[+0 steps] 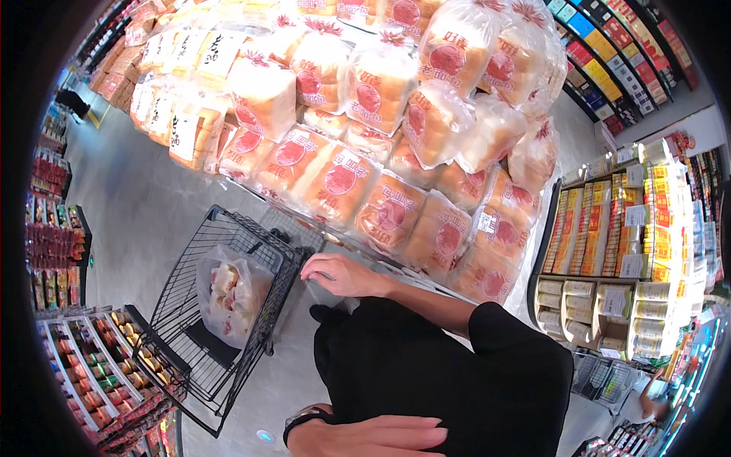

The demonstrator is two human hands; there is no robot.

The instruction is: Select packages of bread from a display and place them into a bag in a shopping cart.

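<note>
My right hand (345, 275) reaches across beside the corner of a black wire shopping cart (185, 285), its fingers loosely bent. Pale translucent material shows under it; I cannot tell whether the fingers hold it. At the bottom, my left hand (371, 437), with a dark band at the wrist, lies across the front of my black clothing with fingers extended and nothing visible in them. In the cart sits a clear plastic bag (237, 297) holding pale wrapped items with red print. Above my right hand, a large display of bagged bread loaves (342, 177) is stacked in tiers.
Boxed and canned goods (611, 251) fill a rack at the right. Shelves of packaged food (94, 368) stand at the lower left. Grey floor (120, 228) runs beyond the cart. A person (648, 405) is at the far lower right, near other carts (605, 380).
</note>
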